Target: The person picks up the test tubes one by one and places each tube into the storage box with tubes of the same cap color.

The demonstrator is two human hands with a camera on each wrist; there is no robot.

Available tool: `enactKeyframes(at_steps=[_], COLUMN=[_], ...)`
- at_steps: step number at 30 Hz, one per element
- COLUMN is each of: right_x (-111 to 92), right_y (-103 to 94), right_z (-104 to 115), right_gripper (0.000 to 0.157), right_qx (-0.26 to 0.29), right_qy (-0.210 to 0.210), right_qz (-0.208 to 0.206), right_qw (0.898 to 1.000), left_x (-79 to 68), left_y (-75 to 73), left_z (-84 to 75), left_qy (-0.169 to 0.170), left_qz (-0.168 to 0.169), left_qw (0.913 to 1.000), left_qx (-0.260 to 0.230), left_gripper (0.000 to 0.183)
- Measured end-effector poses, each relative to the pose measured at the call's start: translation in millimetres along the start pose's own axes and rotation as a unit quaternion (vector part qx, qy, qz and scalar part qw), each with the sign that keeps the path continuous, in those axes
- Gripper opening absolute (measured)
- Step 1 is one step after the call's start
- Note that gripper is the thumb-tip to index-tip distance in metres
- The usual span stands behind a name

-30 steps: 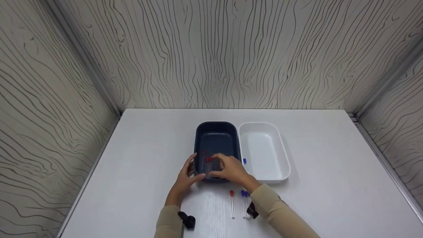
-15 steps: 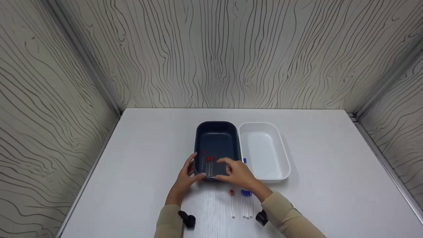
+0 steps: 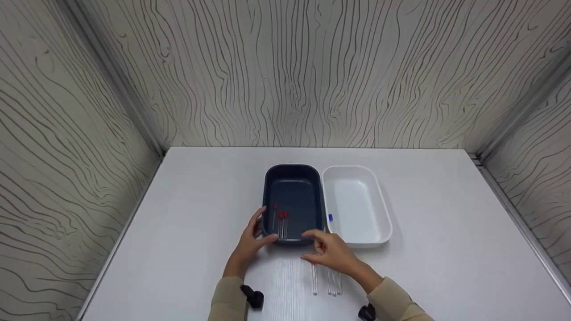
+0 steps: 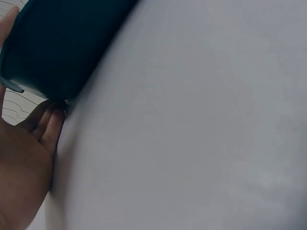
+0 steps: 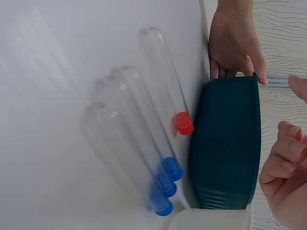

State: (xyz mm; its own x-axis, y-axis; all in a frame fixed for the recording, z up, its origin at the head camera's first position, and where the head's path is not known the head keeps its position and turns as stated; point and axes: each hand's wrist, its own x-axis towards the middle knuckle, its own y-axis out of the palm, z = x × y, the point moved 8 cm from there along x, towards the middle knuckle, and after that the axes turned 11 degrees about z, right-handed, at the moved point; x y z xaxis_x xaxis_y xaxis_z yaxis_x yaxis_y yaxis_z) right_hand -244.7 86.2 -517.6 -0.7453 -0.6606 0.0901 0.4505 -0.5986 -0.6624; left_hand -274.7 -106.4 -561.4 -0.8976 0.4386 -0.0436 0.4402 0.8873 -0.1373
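Your left hand (image 3: 250,243) grips the near left corner of the dark blue tray (image 3: 292,191), thumb over the rim and fingers along the outer wall. Your right hand (image 3: 332,252) holds nothing: thumb and forefinger stand apart, the other fingers curled loosely, above the near right corner of that tray and the caps of the tubes on the table (image 3: 200,200). There you have one red-capped tube (image 5: 165,76) lying beside three blue-capped tubes (image 5: 136,135), all clear. Inside the dark blue tray, red-capped test tubes (image 3: 283,226) lie toward its near left; you can't count them surely, being so faint. The white tray (image 3: 357,196) adjoins it, with a blue-capped test tube (image 3: 330,217) along its left wall.
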Motion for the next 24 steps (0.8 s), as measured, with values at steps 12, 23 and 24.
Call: enactKeyframes(at_steps=[12,23,24], right_x=[-21.6,-39.4,-40.6], right_y=[14.2,26.0,26.6], right_z=[-15.7,-24.3,-24.8], right_gripper=[0.061,0.084,0.086], right_qx=[0.003,-0.110,-0.121], right_qy=[0.050,0.112,0.121], right_qz=[0.042,0.073,0.076], right_qw=[0.998,0.985,0.982], left_x=[-2.6,-1.7,-1.6], left_y=[-0.2,0.4,0.3], left_z=[1.5,5.7,5.8], left_qy=[-0.011,-0.033,-0.033], left_qz=[0.005,0.007,0.006], left_qw=[0.9998,0.9993,0.9993], left_qx=[-0.013,-0.019,-0.019], left_gripper=[0.084,0.084,0.083])
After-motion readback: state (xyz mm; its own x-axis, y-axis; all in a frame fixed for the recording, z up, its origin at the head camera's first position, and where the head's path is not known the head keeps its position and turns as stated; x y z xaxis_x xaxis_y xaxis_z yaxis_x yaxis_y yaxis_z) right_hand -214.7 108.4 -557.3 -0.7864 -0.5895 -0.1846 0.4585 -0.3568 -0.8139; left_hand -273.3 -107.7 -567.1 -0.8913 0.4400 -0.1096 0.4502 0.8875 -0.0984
